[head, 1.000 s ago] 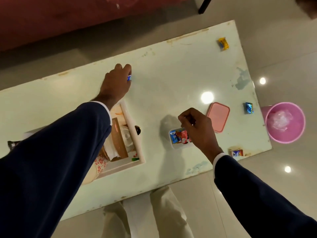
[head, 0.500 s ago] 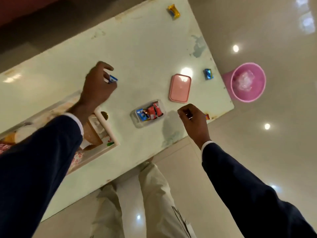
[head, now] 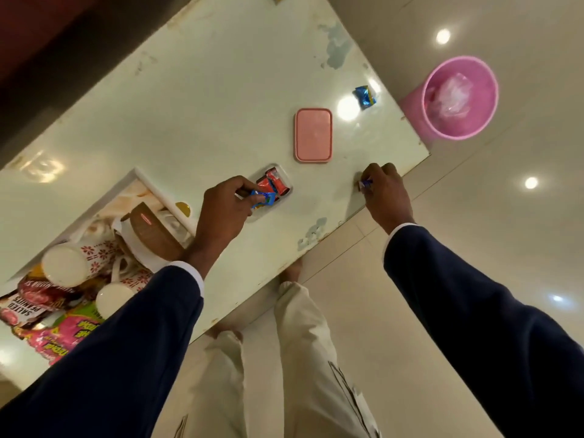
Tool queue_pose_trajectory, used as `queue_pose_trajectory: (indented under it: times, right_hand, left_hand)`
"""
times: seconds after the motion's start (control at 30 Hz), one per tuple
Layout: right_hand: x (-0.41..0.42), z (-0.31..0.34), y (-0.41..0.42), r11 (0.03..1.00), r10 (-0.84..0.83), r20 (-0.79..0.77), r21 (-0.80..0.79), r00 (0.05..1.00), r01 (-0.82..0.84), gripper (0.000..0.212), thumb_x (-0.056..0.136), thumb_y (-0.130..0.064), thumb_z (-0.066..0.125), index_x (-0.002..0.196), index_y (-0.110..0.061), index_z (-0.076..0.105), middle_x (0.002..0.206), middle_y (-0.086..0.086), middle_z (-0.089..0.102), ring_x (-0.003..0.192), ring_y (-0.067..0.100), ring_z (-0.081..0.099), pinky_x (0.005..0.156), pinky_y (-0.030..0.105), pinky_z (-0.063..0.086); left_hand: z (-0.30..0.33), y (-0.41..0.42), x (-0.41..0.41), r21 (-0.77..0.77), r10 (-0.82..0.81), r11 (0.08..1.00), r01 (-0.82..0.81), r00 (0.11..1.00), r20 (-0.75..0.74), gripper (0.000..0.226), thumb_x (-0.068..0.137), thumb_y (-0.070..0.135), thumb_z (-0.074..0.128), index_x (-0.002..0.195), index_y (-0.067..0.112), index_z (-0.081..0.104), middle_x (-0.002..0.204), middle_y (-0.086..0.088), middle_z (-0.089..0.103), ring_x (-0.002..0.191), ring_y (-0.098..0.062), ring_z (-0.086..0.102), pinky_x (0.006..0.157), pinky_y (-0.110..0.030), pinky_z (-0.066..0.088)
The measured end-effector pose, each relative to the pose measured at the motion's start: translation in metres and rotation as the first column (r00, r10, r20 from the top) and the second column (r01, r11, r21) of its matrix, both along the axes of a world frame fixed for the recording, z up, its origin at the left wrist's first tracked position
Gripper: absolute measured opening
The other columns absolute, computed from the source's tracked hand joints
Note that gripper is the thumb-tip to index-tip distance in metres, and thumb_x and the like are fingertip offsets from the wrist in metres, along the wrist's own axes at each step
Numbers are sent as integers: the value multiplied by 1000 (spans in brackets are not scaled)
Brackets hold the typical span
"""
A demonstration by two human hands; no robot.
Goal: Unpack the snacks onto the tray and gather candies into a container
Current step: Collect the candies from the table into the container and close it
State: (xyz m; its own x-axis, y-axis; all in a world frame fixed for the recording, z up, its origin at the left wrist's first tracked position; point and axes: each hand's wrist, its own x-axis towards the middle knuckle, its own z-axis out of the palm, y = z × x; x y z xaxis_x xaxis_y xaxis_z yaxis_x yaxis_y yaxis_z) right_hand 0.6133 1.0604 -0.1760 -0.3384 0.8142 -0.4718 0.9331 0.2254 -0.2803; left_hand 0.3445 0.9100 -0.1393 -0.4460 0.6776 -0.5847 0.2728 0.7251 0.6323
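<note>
— What is set around the clear container (head: 286,181)?
— A pink lid (head: 313,135) beyond it, a blue-wrapped candy (head: 365,96) near the worktop (head: 196,99) edge, a pink bin (head: 459,98) on the floor, the snack-filled tray (head: 143,181) beside it.

— And the hands?
— A blue candy (head: 263,198) is pinched by the left hand (head: 226,213) over the container; a small candy (head: 365,184) is pinched by the right hand (head: 387,192) at the near edge. The container's near half is hidden.
</note>
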Motion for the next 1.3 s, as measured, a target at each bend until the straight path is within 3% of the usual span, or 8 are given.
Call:
queue_pose_trajectory:
  times: [0.1, 0.27, 0.4, 0.53, 0.67, 0.83, 0.97, 1.3]
  right_hand:
    - [-8, -1, 2, 990, -113, -56, -94, 992, 108, 10, 91, -8, 64, 100, -10, 62, 101, 8, 63, 84, 30, 62, 70, 36, 51]
    - [-39, 21, -14, 905, -396, -294, -288, 870, 314, 22, 78, -29, 86, 84, -19, 68, 76, -16, 65, 68, -1, 59, 56, 3, 42]
    - [-75, 35, -38, 889, -408, -410, -383, 815, 252, 17, 84, -27, 81, 97, -20, 73, 90, -10, 72, 80, 3, 65, 66, 6, 46]
    - [-108, 38, -51, 879, -425, -455, -412, 783, 238, 18, 87, -23, 79, 103, -18, 72, 95, -5, 71, 81, 7, 66, 67, 10, 50]
    - [-121, 36, -54, 925, -322, -428, -331, 844, 186, 28, 90, -20, 75, 118, -17, 70, 109, -6, 64, 83, 4, 62, 70, 14, 51]
    - [-110, 39, -42, 949, -285, -421, -251, 861, 192, 13, 92, -8, 67, 100, -17, 70, 105, -1, 68, 86, 10, 64, 76, 19, 53]
    - [-98, 43, -32, 955, -246, -371, -252, 896, 158, 13, 94, -7, 63, 96, -19, 67, 100, -3, 70, 76, 3, 60, 65, 6, 44]
    - [-73, 71, 20, 990, -134, -183, -68, 974, 123, 16, 91, -5, 58, 101, -14, 69, 102, 5, 70, 86, 22, 66, 67, 25, 51]
  left_hand:
    - [-3, 0, 1, -11, -78, 997, 78, 996, -31, 6, 92, 18, 74, 97, 17, 74, 93, 1, 73, 75, -17, 70, 60, -11, 45]
    - [-1, 4, -1, 0, -189, 981, 193, 959, -209, 9, 89, 26, 77, 94, 19, 76, 98, 2, 75, 84, -13, 66, 65, -20, 47]
    - [-3, 13, -5, -45, -305, 951, 307, 898, -319, 15, 94, 29, 71, 101, 17, 74, 104, -5, 69, 91, -23, 68, 84, -45, 53]
    - [-4, 15, -7, -97, -361, 931, 351, 848, -388, 21, 94, 36, 70, 104, 18, 68, 107, -4, 63, 88, -24, 65, 85, -42, 46]
    - [-2, 9, -13, -90, -317, 947, 307, 860, -399, 30, 94, 35, 70, 117, 19, 58, 113, -3, 59, 85, -22, 64, 84, -40, 47]
    - [3, -4, -22, -16, -241, 968, 251, 904, -353, 24, 99, 23, 64, 121, 20, 57, 111, -1, 59, 82, -17, 62, 79, -35, 43]
    - [6, -12, -24, 38, -239, 964, 262, 923, -303, 20, 99, 19, 61, 118, 20, 58, 110, 1, 59, 75, -14, 55, 79, -36, 42]
    - [38, -7, -28, 89, -301, 940, 329, 924, -234, 18, 98, 20, 59, 116, 23, 61, 116, 1, 58, 91, -23, 67, 86, -41, 43]
